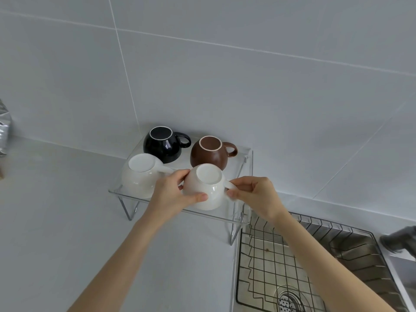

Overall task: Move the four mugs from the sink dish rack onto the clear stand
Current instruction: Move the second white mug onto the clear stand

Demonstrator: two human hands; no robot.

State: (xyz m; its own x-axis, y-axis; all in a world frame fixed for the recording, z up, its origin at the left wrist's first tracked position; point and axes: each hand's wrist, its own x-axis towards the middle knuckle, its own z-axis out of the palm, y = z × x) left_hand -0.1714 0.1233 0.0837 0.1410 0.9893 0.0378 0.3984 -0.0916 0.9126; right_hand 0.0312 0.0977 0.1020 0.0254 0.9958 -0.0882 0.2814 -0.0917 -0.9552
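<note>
A clear stand [246,154] on wire legs stands against the tiled wall. Upside down on it are a black mug [162,146] at the back left, a brown mug [208,157] at the back right, and a white mug [137,176] at the front left. A second white mug [208,188] is upside down at the front right. My left hand [173,192] grips its body from the left. My right hand [254,194] pinches its handle from the right. The wire dish rack [267,262] in the sink holds no mugs.
The sink drain [289,300] shows through the rack. A dark tap [400,240] juts in at the right edge. A silver bag [4,129] sits at the far left edge. Grey countertop [56,210] spreads to the left of the stand.
</note>
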